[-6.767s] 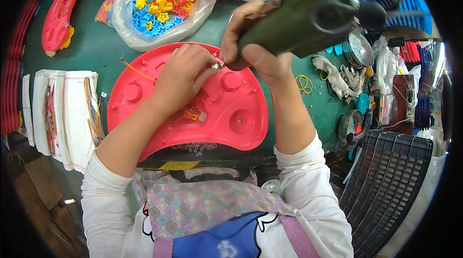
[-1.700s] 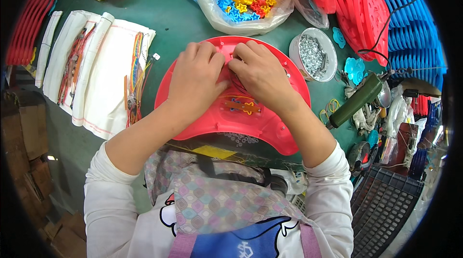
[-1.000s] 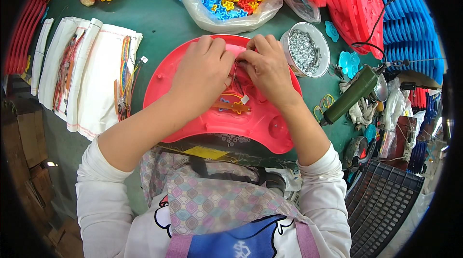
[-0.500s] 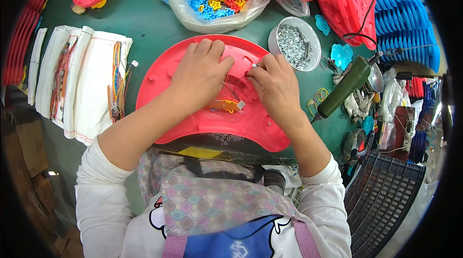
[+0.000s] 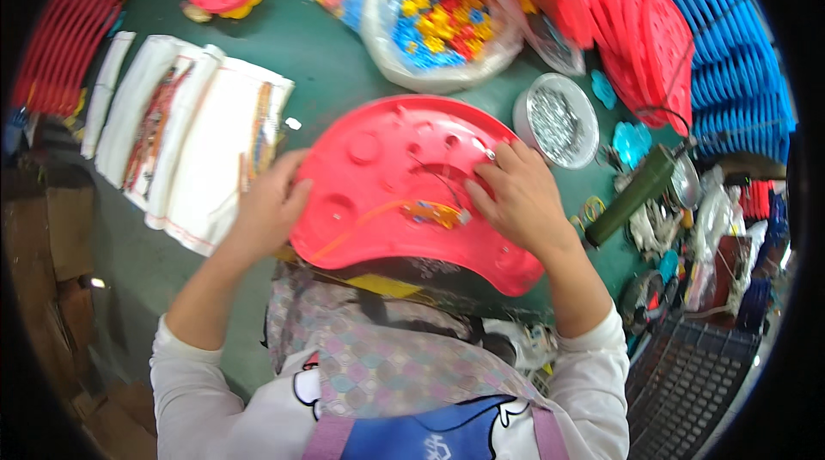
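Clearly apart, hands (image 5: 273, 202) (image 5: 526, 198) touch a red shell (image 5: 378, 181) near a tub (image 5: 521, 122) of silver bits (image 5: 554, 123).

Two hands, one left hand (image 5: 273, 202) and one right hand (image 5: 522, 200), flank one curved red shell (image 5: 387, 172) at the centre of the frame, with one orange strip (image 5: 434, 214) lying in it. Right of centre come one white bowl (image 5: 593, 129), one dark green power driver (image 5: 632, 196) and two light-blue flower-shaped pieces (image 5: 632, 144), while the lower right has one black slotted crate (image 5: 692, 383). At top centre there is one open plastic bag (image 5: 430, 80), and its small coloured pieces (image 5: 438, 22), like the overlapping red shells (image 5: 649, 43) at upper right, are too crowded to count.
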The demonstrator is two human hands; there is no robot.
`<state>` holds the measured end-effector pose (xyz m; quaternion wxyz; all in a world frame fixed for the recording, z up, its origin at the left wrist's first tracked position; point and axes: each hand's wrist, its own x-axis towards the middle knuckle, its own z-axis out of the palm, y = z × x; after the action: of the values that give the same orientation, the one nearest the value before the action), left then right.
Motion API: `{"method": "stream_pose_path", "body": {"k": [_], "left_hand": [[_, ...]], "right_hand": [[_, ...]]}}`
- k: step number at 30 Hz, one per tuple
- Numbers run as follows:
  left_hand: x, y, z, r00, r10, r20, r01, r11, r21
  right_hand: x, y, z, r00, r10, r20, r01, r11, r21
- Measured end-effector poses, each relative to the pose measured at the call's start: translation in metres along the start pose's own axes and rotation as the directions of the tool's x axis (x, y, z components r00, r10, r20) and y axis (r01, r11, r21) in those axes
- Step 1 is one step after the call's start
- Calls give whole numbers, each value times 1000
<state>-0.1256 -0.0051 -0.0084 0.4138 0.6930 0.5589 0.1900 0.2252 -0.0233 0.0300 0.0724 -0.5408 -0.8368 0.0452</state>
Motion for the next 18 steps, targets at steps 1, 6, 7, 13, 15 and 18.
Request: {"method": "stream_pose_path", "body": {"k": [1, 6, 7, 13, 15, 18], "left_hand": [[-1, 5, 3, 1000, -19, 6, 20, 959, -283], [21, 11, -44, 885, -84, -459, -166, 863, -478], [33, 19, -60, 804, -69, -590, -275, 837, -474], [160, -3, -175, 600, 5, -800, -490, 793, -363], [204, -27, -206, 605, -53, -794, -480, 772, -417], [239, -66, -219, 660, -173, -731, -380, 762, -524]], "right_hand": [[-1, -2, -3, 997, 16, -75, -13, 999, 35], [-2, -15, -22, 820, 121, -560, 7, 975, 220], [-3, -14, -24, 799, 84, -596, 49, 978, 204], [-6, -9, -24, 794, -17, -608, 118, 985, 127], [-5, -10, -21, 831, -38, -555, 116, 987, 107], [-4, -7, -11, 869, -46, -492, 113, 988, 106]]}}
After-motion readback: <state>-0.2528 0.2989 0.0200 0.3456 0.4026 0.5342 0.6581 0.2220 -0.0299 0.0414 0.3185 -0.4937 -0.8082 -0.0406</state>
